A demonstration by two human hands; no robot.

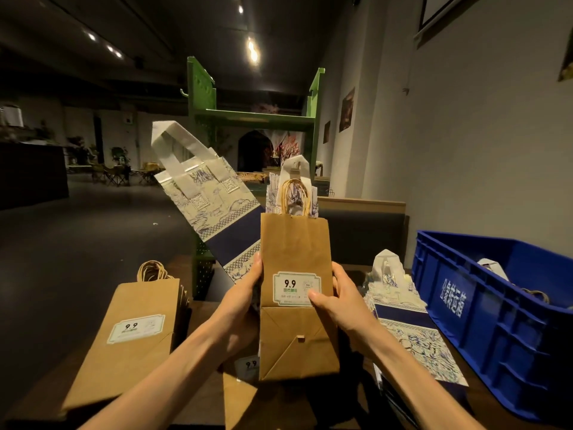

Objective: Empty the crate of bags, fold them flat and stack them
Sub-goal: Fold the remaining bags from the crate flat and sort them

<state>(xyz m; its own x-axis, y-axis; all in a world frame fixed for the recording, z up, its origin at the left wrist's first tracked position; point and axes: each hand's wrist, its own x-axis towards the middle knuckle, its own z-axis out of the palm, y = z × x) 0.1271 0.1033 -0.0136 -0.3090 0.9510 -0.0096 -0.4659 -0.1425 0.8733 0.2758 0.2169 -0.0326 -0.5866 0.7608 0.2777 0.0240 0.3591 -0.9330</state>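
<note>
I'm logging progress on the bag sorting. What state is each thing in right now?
held kraft bag: folded flat, upright, gripped on both sides
left hand: grips kraft bag and patterned bag
right hand: grips kraft bag, thumb on label
held patterned bag: flat, tilted left
kraft stack: flat, lying down
patterned stack: flat, lying down
blue crate: some bags inside

Dark room, small lamps (252, 51) up high, grey wall (465, 135) at right, green shelf (254, 119) behind, dark floor (77, 228).
</note>
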